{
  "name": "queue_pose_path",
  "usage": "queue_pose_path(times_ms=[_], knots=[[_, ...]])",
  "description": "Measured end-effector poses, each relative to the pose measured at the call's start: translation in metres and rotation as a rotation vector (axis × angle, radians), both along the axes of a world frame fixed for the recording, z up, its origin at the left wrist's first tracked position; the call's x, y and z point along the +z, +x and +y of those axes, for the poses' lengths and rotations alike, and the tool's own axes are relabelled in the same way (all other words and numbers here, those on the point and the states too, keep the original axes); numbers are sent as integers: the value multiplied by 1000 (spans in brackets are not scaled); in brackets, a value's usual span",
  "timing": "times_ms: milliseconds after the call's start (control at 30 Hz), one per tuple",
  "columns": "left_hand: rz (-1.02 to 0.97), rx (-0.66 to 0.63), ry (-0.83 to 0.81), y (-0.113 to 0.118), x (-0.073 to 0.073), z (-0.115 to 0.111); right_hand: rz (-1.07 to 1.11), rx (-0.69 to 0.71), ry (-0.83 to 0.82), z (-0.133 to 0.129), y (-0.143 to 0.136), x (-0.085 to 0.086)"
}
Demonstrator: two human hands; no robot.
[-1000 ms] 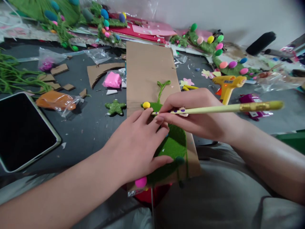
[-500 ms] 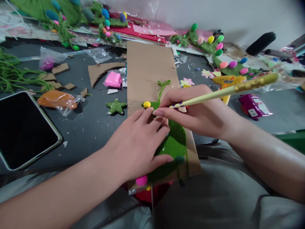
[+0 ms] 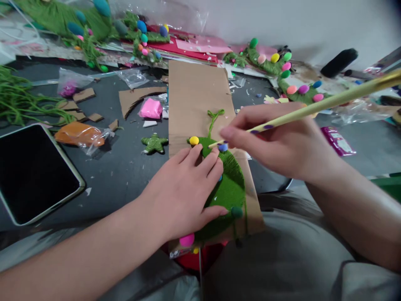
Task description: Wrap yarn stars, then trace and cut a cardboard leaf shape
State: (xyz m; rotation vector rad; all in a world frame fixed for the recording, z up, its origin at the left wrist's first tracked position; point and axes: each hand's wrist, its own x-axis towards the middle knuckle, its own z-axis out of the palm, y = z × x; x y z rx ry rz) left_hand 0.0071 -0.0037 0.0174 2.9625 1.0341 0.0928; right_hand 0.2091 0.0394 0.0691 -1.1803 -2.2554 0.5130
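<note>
My left hand point(image 3: 184, 190) lies with fingers spread on a rounded green yarn-covered piece point(image 3: 230, 184), pressing it against a long brown cardboard sheet point(image 3: 199, 90). In my right hand point(image 3: 275, 142) is a slim pale yellow stick point(image 3: 291, 115) with purple spots. Its pointed tip touches or nearly touches the green piece just past my left fingertips. Around this piece's edge sit a yellow ball point(image 3: 194, 141), a blue ball point(image 3: 223, 147), a dark green ball point(image 3: 237, 212) and a pink ball point(image 3: 187, 239). A looped green yarn stem point(image 3: 213, 121) rises from its top.
Left of the cardboard lie a green yarn star point(image 3: 154, 144), a bagged pink lump point(image 3: 151, 108), an orange packet point(image 3: 79, 133), a tablet-like device point(image 3: 36, 173) and green yarn point(image 3: 21, 98). A purple packet point(image 3: 336, 141) lies right. Ball-studded green pieces line the back.
My right hand has moved right, away from my left fingertips, with the stick's tip and the blue ball now showing. My left hand keeps its place; the view has shifted slightly.
</note>
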Motion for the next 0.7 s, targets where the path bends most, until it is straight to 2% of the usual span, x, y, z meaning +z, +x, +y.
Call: queue_pose_path(times_ms=[133, 367, 567, 700], knots=[[15, -10, 9, -2, -2, -1, 51, -110, 111, -9, 19, 7], [-41, 2, -3, -4, -5, 0, 66, -100, 23, -14, 29, -2], [-68, 38, -51, -3, -4, 1, 19, 86, -100, -13, 22, -13], [-88, 44, -67, -3, -4, 3, -19, 138, -95, -8, 12, -24]])
